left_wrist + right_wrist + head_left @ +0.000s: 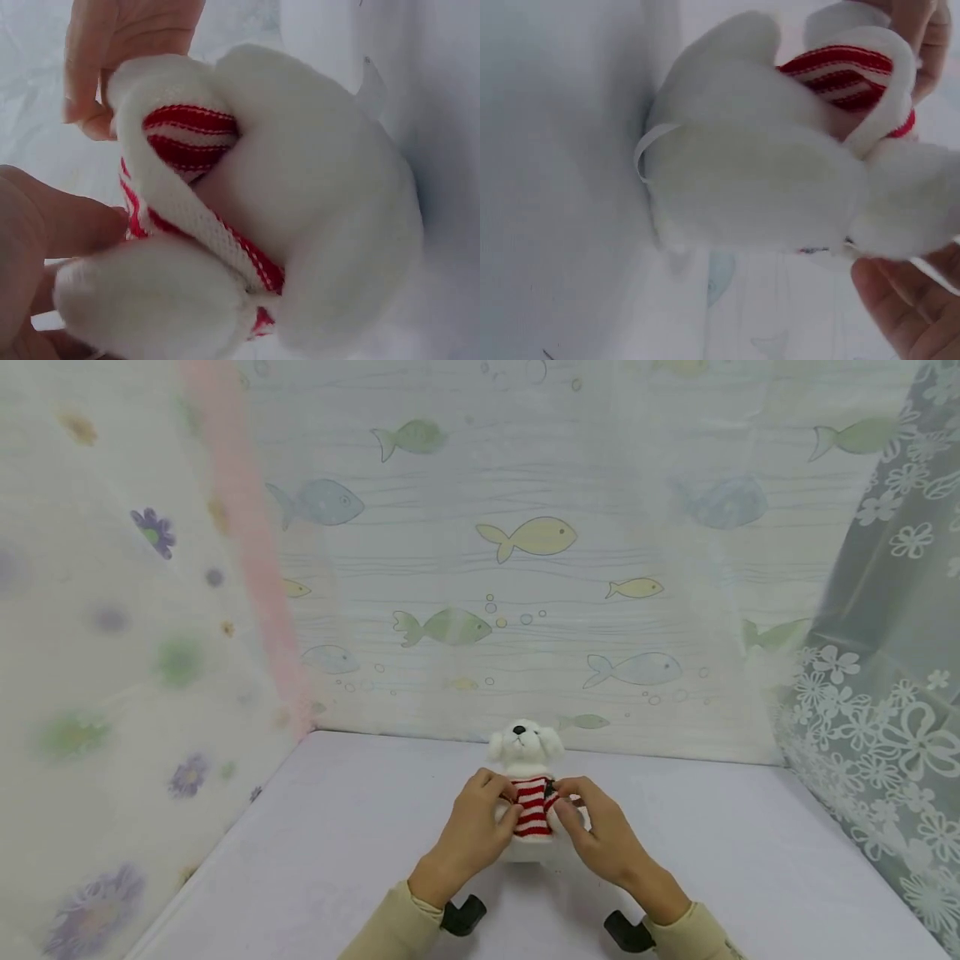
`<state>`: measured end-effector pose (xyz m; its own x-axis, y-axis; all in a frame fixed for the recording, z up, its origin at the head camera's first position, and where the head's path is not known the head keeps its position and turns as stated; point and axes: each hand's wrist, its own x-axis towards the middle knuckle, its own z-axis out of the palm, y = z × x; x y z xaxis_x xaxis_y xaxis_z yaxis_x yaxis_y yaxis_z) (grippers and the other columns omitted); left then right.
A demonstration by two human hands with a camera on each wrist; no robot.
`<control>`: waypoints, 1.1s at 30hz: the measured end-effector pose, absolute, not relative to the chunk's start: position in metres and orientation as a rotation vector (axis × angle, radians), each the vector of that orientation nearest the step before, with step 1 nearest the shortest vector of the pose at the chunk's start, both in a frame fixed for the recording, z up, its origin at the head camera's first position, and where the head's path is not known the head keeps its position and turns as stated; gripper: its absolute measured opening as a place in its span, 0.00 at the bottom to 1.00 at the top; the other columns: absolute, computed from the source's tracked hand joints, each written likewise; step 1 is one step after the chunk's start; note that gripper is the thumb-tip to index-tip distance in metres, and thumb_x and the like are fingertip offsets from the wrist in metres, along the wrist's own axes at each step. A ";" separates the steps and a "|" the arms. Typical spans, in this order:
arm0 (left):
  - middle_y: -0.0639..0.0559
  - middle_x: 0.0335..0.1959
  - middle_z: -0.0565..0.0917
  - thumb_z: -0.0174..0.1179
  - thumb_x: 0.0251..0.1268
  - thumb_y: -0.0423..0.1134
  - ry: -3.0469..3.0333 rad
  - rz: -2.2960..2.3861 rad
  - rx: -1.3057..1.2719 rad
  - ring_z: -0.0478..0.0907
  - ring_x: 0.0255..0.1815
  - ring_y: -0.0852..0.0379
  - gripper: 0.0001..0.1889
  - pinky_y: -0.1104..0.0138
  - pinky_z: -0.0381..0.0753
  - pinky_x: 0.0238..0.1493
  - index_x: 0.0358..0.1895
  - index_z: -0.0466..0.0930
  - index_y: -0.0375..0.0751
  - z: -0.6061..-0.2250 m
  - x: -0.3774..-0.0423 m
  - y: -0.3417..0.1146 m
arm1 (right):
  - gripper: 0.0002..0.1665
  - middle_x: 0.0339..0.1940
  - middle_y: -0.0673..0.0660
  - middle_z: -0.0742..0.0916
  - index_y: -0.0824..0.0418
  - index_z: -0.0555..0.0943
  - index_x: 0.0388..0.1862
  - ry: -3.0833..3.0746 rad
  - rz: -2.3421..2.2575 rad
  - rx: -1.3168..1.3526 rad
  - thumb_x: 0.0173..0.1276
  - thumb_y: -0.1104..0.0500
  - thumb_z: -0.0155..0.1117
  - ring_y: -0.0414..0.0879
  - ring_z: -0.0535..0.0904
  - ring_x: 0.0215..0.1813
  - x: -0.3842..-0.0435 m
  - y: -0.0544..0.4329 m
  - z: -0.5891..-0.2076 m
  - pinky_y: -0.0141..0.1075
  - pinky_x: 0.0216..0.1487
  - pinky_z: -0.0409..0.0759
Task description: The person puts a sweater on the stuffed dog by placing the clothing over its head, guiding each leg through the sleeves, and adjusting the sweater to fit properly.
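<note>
Dog (522,749) of white plush sits upright on a white table (360,827), and we see it facing us. A red-and-white striped knit top (532,814) covers the dog's front. The left hand (474,818) is curled, thumb and forefinger close together, pinching the knit top's edge at the dog's side. We see the right hand (603,833) curled as well, thumb and forefinger a little apart, gripping the knit top at the dog's opposite side. Beyond the dog we have a fish-printed curtain (525,468); nearer us than the dog show beige sleeves (397,927) and black wrist mounts (465,916).
</note>
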<state>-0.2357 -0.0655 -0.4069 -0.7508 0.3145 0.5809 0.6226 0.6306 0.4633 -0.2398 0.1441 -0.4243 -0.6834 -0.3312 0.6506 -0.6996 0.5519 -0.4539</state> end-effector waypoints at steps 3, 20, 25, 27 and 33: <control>0.52 0.35 0.74 0.64 0.59 0.37 -2.426 -0.950 -0.665 0.72 0.38 0.58 0.05 0.67 0.75 0.40 0.34 0.78 0.42 -0.407 -0.236 -0.067 | 0.07 0.43 0.51 0.82 0.60 0.77 0.45 -2.308 1.100 0.755 0.69 0.61 0.59 0.42 0.80 0.45 -0.239 0.143 -0.422 0.38 0.42 0.80; 0.52 0.32 0.76 0.66 0.54 0.31 -2.455 -1.162 -0.640 0.75 0.35 0.57 0.04 0.71 0.77 0.35 0.34 0.83 0.39 -0.401 -0.232 -0.065 | 0.17 0.36 0.54 0.80 0.58 0.73 0.36 -2.601 1.526 0.400 0.60 0.52 0.70 0.46 0.79 0.35 -0.237 0.146 -0.412 0.36 0.30 0.77; 0.50 0.37 0.79 0.64 0.55 0.27 -2.406 -1.219 -0.680 0.78 0.37 0.56 0.07 0.67 0.80 0.37 0.38 0.84 0.37 -0.402 -0.232 -0.066 | 0.16 0.35 0.54 0.82 0.58 0.75 0.37 -2.514 1.532 0.399 0.56 0.57 0.73 0.46 0.79 0.34 -0.236 0.144 -0.414 0.35 0.33 0.77; 0.50 0.40 0.79 0.62 0.56 0.26 -2.413 -1.226 -0.698 0.78 0.39 0.56 0.09 0.65 0.80 0.39 0.41 0.84 0.36 -0.404 -0.233 -0.065 | 0.16 0.36 0.54 0.82 0.58 0.76 0.38 -2.506 1.521 0.399 0.56 0.58 0.73 0.45 0.79 0.34 -0.235 0.143 -0.413 0.34 0.34 0.77; 0.51 0.41 0.81 0.61 0.62 0.36 -2.470 -1.081 -0.655 0.78 0.41 0.57 0.10 0.63 0.77 0.42 0.44 0.83 0.38 -0.405 -0.234 -0.063 | 0.14 0.34 0.52 0.80 0.54 0.75 0.37 -2.528 1.497 0.437 0.60 0.53 0.71 0.43 0.78 0.30 -0.234 0.142 -0.414 0.34 0.30 0.77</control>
<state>-0.2339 -0.0626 -0.4053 -0.8255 0.2664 0.4977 0.5463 0.5987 0.5857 -0.2341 0.1424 -0.4141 -0.9424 -0.1632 0.2919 -0.3344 0.4526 -0.8267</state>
